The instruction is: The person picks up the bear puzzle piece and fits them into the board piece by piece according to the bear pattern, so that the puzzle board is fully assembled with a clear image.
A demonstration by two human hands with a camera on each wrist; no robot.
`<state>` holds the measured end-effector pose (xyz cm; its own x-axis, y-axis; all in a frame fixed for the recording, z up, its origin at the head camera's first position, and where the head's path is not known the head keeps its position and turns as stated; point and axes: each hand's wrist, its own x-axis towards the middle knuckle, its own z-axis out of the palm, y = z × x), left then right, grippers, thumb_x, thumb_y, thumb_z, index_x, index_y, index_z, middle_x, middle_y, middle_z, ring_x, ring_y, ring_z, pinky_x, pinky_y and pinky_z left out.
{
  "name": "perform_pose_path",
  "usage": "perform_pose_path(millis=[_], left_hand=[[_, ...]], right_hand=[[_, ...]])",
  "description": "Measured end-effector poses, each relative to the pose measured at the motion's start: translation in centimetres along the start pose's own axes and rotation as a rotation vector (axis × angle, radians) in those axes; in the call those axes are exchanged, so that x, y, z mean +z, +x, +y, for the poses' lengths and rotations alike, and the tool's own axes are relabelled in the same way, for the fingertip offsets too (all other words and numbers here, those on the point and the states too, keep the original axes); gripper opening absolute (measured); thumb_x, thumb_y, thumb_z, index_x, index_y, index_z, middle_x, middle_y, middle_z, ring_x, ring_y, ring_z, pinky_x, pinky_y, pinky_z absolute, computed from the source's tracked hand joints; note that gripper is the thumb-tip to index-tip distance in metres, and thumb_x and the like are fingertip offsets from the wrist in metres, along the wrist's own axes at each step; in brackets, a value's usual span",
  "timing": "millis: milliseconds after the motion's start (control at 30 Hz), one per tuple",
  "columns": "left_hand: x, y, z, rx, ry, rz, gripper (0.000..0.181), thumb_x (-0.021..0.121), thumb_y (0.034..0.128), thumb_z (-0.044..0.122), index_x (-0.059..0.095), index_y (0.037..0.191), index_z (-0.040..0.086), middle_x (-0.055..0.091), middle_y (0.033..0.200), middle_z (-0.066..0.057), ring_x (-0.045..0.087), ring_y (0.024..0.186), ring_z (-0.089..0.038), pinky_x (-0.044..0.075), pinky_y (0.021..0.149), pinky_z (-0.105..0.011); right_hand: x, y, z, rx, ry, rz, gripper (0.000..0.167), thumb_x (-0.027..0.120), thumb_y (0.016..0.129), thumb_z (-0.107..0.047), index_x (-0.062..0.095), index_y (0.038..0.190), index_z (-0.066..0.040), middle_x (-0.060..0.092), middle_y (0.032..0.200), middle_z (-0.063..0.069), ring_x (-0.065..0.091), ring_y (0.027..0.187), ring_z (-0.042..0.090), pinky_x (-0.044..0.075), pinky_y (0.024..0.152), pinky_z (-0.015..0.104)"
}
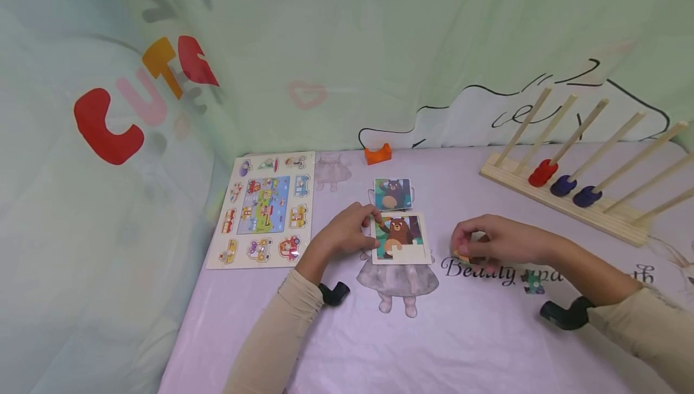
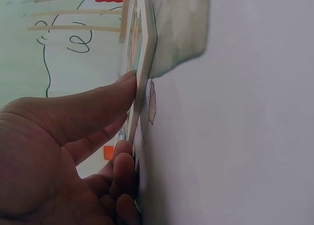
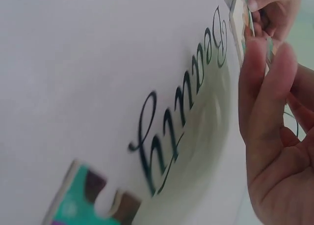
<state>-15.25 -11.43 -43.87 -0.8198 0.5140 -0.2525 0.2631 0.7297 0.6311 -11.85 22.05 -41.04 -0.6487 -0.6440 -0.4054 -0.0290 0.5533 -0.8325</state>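
A bear jigsaw puzzle board point(image 1: 414, 255) lies on the table, with a cream gap at its lower right. My left hand point(image 1: 349, 229) holds its left edge, the thumb point(image 2: 105, 104) against the rim and other fingers along the same side. To the right of the board, my right hand point(image 1: 501, 239) pinches a small puzzle piece point(image 1: 462, 255), mostly hidden by the fingers. Another puzzle piece point(image 1: 534, 282), teal and brown, lies loose below the right wrist; the right wrist view shows that piece point(image 3: 86, 198) close up. Just above the board is a bear picture card point(image 1: 393, 194).
At the left lies a vehicle peg puzzle point(image 1: 298, 249). An orange block point(image 1: 378, 154) sits near the back. A wooden peg rack point(image 1: 564, 198) with red and blue beads stands at the right. Fabric with printed letters point(image 1: 162, 75) hangs behind and to the left.
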Motion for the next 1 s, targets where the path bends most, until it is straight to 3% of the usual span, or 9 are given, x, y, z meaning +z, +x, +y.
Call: perform_pose_path(millis=[300, 433, 667, 867, 1000], left_hand=[[0.0, 0.1, 0.0, -0.003, -0.006, -0.002, 0.040, 0.082, 0.0854, 0.021, 0.062, 0.119, 0.018, 0.050, 0.099, -0.003, 0.046, 0.087, -0.017, 0.037, 0.075, -0.028], [0.0, 0.1, 0.1, -0.009, -0.010, -0.004, 0.040, 0.082, 0.0850, 0.021, 0.061, 0.119, 0.017, 0.050, 0.098, -0.004, 0.045, 0.086, -0.017, 0.037, 0.074, -0.028], [0.0, 0.1, 0.0, -0.013, -0.018, -0.001, 0.040, 0.083, 0.0846, 0.021, 0.062, 0.118, 0.018, 0.050, 0.099, -0.004, 0.046, 0.086, -0.017, 0.037, 0.074, -0.028], [0.1, 0.2, 0.0, -0.014, -0.011, -0.002, 0.040, 0.083, 0.0845, 0.021, 0.061, 0.118, 0.018, 0.050, 0.100, -0.004, 0.046, 0.086, -0.017, 0.037, 0.074, -0.028], [0.1, 0.2, 0.0, -0.018, -0.007, -0.004, 0.040, 0.082, 0.0846, 0.021, 0.061, 0.119, 0.019, 0.051, 0.100, -0.004, 0.047, 0.087, -0.017, 0.038, 0.075, -0.028]], right_hand=[[0.6, 1.7, -0.9, -0.036, -0.020, 0.033, 0.017, 0.064, 0.101, -0.019, 0.069, 0.114, -0.009, 0.064, 0.098, 0.008, 0.063, 0.080, 0.019, 0.057, 0.071, 0.028], [1.0, 2.2, -1.0, -0.039, -0.029, 0.049, 0.023, 0.062, 0.101, -0.014, 0.068, 0.123, -0.009, 0.065, 0.111, 0.009, 0.064, 0.085, 0.021, 0.056, 0.076, 0.026], [2.0, 3.3, -1.6, -0.029, -0.049, 0.146, 0.020, 0.070, 0.096, -0.015, 0.068, 0.115, -0.008, 0.067, 0.093, 0.004, 0.065, 0.085, 0.021, 0.053, 0.082, 0.023], [2.6, 4.0, -2.0, 0.007, 0.020, 0.195, 0.022, 0.070, 0.096, -0.012, 0.072, 0.117, -0.007, 0.069, 0.105, 0.009, 0.067, 0.089, 0.021, 0.058, 0.080, 0.025], [2.9, 4.3, -2.3, -0.027, -0.025, 0.205, 0.024, 0.065, 0.097, -0.006, 0.073, 0.120, -0.009, 0.070, 0.113, 0.010, 0.065, 0.093, 0.019, 0.056, 0.082, 0.023]])
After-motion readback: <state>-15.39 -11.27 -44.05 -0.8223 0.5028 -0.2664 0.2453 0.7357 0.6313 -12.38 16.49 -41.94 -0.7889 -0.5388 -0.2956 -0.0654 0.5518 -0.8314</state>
